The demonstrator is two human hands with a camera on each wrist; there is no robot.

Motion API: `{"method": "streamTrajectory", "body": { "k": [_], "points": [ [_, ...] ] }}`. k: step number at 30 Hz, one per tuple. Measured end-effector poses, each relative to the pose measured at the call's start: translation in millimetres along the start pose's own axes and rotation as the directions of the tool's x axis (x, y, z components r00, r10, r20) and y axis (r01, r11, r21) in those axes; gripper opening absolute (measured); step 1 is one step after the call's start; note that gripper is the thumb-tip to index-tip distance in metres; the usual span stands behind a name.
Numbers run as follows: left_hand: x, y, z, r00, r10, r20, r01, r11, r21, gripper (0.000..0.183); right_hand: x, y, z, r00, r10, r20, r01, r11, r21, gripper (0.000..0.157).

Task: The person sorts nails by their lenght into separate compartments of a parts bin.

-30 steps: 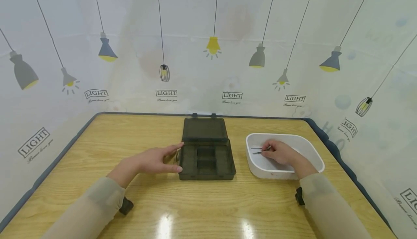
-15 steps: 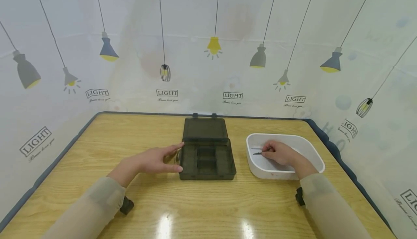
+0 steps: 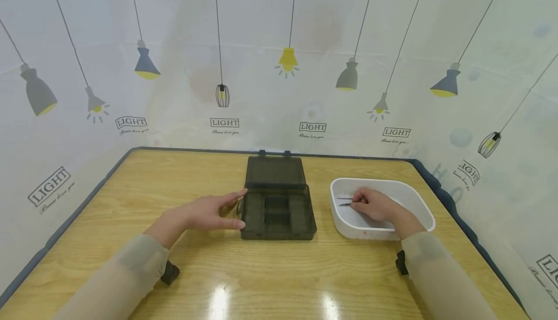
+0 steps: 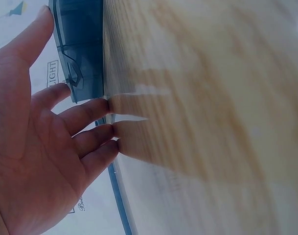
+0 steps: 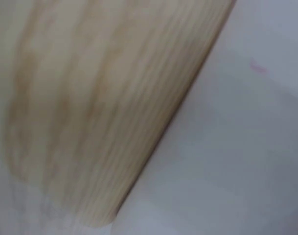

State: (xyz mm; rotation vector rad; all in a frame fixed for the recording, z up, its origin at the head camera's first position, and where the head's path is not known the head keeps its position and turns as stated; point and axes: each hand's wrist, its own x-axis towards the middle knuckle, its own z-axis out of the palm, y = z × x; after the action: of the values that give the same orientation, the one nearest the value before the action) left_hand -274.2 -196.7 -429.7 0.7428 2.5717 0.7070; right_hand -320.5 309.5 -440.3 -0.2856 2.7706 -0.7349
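A dark translucent plastic box [image 3: 277, 231] stands on the table with its lid [image 3: 276, 171] folded back; dividers show inside. My left hand [image 3: 205, 213] lies along the box's left side. In the left wrist view its thumb is at one corner, the index fingertip at the other, and the remaining fingertips rest on the table. My right hand [image 3: 377, 206] reaches into a white tray [image 3: 411, 191], fingers curled, thumb and fingertips pinching a thin dark metal piece [image 3: 345, 205]. Another thin dark rod [image 3: 344, 198] lies just beyond it. The fingers hide the rest of both pieces.
The wooden table [image 3: 270, 276] has a dark blue border, with a printed curtain [image 3: 261, 68] standing behind and at both sides. The right wrist view shows only the tray's outer wall [image 5: 227, 147] and the tabletop [image 5: 104, 98].
The head view has shifted slightly. Both hands, the box and the tray hold the same places relative to one another.
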Motion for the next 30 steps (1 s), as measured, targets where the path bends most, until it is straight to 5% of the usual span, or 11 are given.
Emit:
{"method": "streamTrajectory", "body": {
  "k": [30],
  "points": [
    [0.5, -4.6, -0.7, 1.000, 0.001, -0.007, 0.000, 1.000, 0.009, 0.100, 0.4, -3.7, 1.1, 1.000, -0.005, -0.006, 0.005, 1.000, 0.013, 0.014]
  ]
}}
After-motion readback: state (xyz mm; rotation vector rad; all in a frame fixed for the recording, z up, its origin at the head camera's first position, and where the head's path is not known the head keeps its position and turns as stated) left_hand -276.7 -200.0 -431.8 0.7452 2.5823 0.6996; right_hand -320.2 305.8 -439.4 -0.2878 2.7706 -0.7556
